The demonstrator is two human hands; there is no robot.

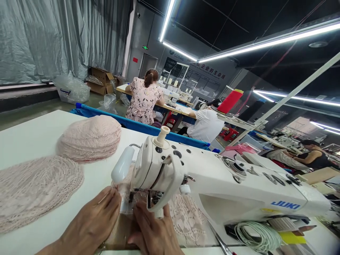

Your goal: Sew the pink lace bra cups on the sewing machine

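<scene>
Pale pink lace fabric [186, 217] lies under the head of a white sewing machine [162, 170] and spreads out to the right of the needle area. My left hand [92, 217] is left of the presser foot, its fingertips closed together on the lace edge. Just in front of the needle area, my right hand [156, 228] presses the lace with its fingers close together and its thumb lower on the left. The machine's front parts hide some of its fingertips. A pale, rounded lamp-like piece [122, 165] hangs above my left fingertips.
Two stacks of lace pieces, a rear stack [90, 138] and a front stack [39, 191], lie at left. Scissors [217, 235] and a coil of pale green cord [257, 235] are at right. A red thread cone [230, 101] stands beyond. Several people sit at other tables.
</scene>
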